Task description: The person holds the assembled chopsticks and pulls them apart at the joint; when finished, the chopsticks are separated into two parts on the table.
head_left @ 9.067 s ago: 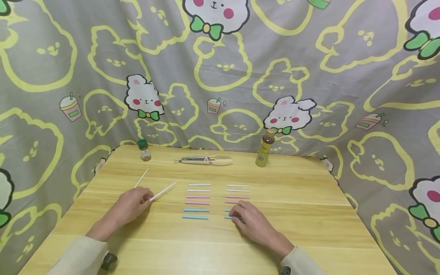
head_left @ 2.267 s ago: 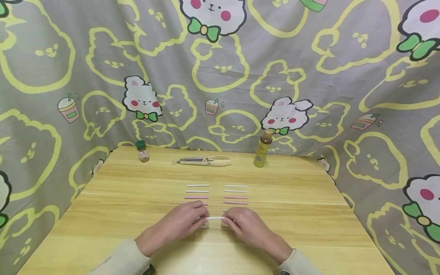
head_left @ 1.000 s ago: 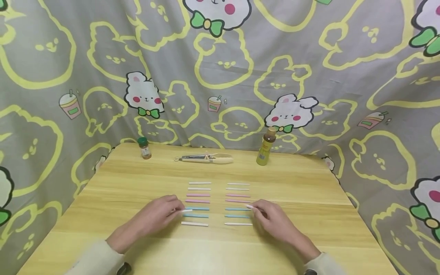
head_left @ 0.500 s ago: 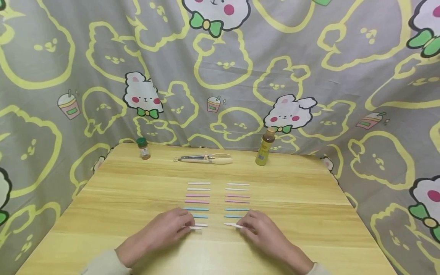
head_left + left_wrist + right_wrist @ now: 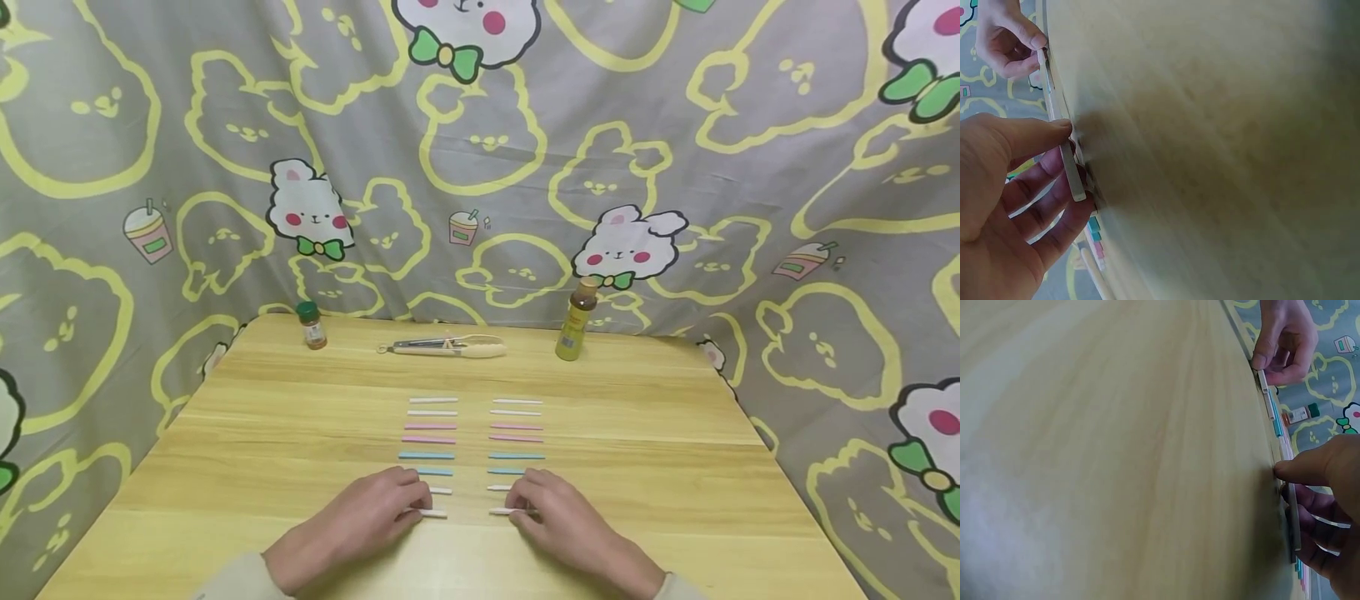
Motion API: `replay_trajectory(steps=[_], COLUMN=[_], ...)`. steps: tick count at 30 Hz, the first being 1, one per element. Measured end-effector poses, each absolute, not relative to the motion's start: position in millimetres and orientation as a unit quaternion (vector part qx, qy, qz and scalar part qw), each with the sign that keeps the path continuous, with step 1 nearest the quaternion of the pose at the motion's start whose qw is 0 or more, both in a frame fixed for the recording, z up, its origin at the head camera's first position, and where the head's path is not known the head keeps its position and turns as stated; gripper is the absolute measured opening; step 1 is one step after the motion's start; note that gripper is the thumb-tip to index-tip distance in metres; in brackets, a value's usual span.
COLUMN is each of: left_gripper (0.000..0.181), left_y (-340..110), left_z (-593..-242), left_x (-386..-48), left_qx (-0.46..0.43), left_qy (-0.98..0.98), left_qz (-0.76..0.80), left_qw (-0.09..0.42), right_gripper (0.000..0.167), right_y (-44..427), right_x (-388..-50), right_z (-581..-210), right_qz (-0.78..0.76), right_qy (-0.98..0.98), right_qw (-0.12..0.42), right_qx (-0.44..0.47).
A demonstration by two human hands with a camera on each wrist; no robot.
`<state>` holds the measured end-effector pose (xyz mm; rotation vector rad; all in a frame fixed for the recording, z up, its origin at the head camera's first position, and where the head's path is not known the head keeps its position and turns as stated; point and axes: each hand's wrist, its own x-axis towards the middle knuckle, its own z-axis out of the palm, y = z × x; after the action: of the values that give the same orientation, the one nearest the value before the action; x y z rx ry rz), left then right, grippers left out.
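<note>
My left hand [image 5: 375,512] pinches a short white stick [image 5: 433,513] between thumb and fingers, low at the near end of the left column. In the left wrist view that white stick [image 5: 1072,175] lies across the fingers, under the thumb tip. On the other side my right hand [image 5: 562,517] holds a similar white stick [image 5: 498,512] at the near end of the right column. The right wrist view has this stick [image 5: 1294,525] between thumb and fingers. Just beyond each hand lie another white stick [image 5: 441,491] and blue sticks [image 5: 426,456], partly covered by the fingers.
Pink sticks [image 5: 429,439] and white sticks [image 5: 432,412] continue both columns away from me, with a gap between columns. Along the table's back stand a green-capped jar [image 5: 312,326] and a yellow-green bottle [image 5: 576,321], with tongs [image 5: 450,347] lying between. A patterned curtain [image 5: 495,167] hangs behind.
Both hands held one white stick between the columns 2.3 s ago. A second ago each held a short white piece farther out. They have since come nearer and inward to the columns' near ends.
</note>
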<state>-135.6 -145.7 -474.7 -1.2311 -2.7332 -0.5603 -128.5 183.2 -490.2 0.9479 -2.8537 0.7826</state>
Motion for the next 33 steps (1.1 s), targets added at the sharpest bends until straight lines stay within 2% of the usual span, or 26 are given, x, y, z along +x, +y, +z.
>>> replay_trajectory(steps=[27,33], left_gripper=[0.013,0.006], left_y=[-140,-145], left_z=[-477,-469], left_x=[-137,-141], left_qx=[-0.398,-0.384], left_qy=[-0.901,-0.901], left_qz=[-0.16,-0.186], left_qw=[0.064,0.075], right_gripper=[0.004,0.007], right_y=[183,197], right_x=[-131,-141], right_z=[-493,-483], right_qz=[0.273,0.306], right_qy=[-0.914,-0.911], right_qw=[0.02,0.068], right_qx=[0.3,0.269])
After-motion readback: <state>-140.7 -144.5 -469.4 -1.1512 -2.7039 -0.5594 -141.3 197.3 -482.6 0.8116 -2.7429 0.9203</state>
